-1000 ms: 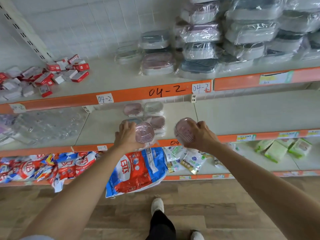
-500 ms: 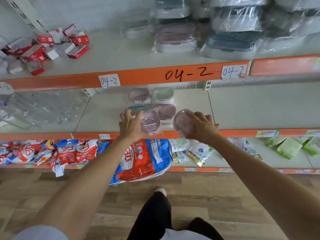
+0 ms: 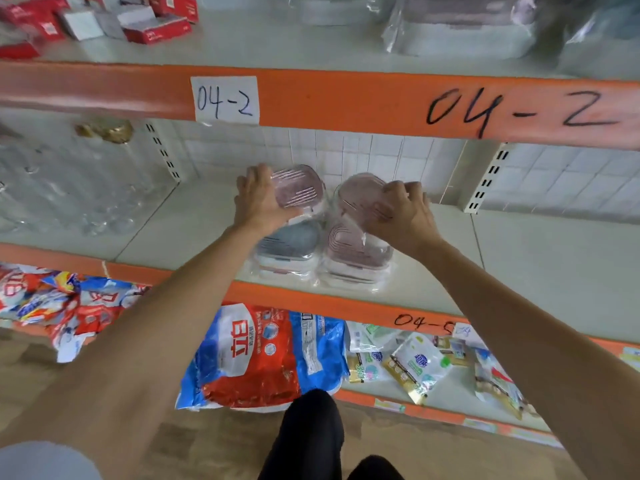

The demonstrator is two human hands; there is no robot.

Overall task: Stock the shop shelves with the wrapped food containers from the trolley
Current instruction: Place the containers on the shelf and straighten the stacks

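Fingers of my left hand (image 3: 258, 199) curl round the left side of a pink, rounded plastic food container in clear wrap (image 3: 298, 186), thumb underneath, gripping it at the middle of the frame. Over on the right, my right hand (image 3: 398, 213) grips a second pink wrapped container (image 3: 358, 194), tilted so its ribbed lid faces me, my fingers bent over its right edge. Both containers sit close side by side, deep on the middle shelf (image 3: 194, 220) — just above and behind two stacks that lie on that shelf nearer its front edge. The left stack has a grey-blue lidded wrapped container (image 3: 289, 242) on top; the right stack has another pink-lidded wrapped container (image 3: 353, 249) on top, and my right palm is touching its wrap. Whether the containers I hold rest on anything beneath them, I cannot tell.

Across the upper frame runs the orange shelf edge (image 3: 346, 98) with a white paper label reading 04-2 (image 3: 225, 99) and the same number handwritten in black further right. Red and white small boxes (image 3: 152, 29) lie on the top shelf at upper left. Below centre, a big red, white and blue plastic bag (image 3: 263, 355) leans out of the bottom shelf, with small printed sachets (image 3: 415, 368) to its right. My dark trouser leg (image 3: 308, 434) shows at the bottom — over a wooden floor.
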